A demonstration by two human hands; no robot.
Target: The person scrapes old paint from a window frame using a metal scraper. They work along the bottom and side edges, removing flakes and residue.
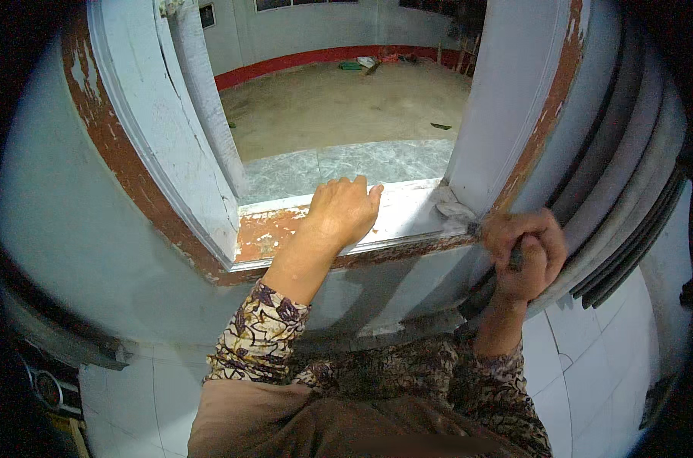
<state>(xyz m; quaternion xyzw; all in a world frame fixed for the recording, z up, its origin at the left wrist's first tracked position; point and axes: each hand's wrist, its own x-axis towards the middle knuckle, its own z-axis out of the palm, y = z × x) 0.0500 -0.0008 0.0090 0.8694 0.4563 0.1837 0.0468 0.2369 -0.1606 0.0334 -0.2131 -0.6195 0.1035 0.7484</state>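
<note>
A window sill (407, 202) with patchy white paint runs across in front of me; brown shows through at its left end. My left hand (342, 210) is bent over the sill's far edge, its fingertips hidden behind it and the thumb to the right. At the sill's right end, my right hand (525, 252) is wrapped round the dark handle of a scraper (455, 211). Its pale, whitish blade points left and lies against the sill, near the corner with the right jamb (506, 99).
The left jamb (163, 130) is white with brown, flaking outer trim. Beyond the opening lie grey tiles (346, 162) and a bare floor (339, 111) with scattered bits. Thick grey hoses or pipes (636, 153) curve along the right. White floor tiles (598, 366) show below.
</note>
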